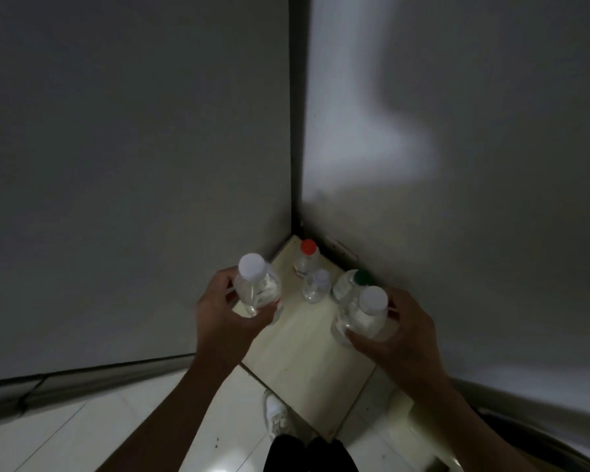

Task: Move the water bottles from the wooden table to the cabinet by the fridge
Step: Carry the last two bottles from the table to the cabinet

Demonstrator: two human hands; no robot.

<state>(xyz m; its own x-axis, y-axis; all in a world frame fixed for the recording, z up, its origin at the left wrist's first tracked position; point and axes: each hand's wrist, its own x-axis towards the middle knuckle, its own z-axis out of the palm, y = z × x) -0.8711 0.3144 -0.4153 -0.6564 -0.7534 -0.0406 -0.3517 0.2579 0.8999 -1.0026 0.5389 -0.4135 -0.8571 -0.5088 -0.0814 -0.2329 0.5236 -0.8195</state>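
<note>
- View from a head-worn camera, looking down into a dim corner where a grey panel on the left meets a grey wall on the right.
- A pale cream cabinet top [304,366] fills the corner, above a glossy white tiled floor [82,434].
- The left hand [225,318] grasps a clear water bottle with a white cap [257,287], fingers curled round its body, over the cabinet's left edge.
- The right hand [399,332] grasps a second white-capped bottle [367,315] over the cabinet's right side.
- Three more bottles stand upright on the cabinet toward the back corner: a red-capped bottle [307,257] farthest in, a small clear-capped bottle [317,286] in front of it, and a green-capped bottle [351,284] just behind the right hand's bottle.
- A white shoe [277,417] and dark trouser legs [310,453] show at the bottom.
</note>
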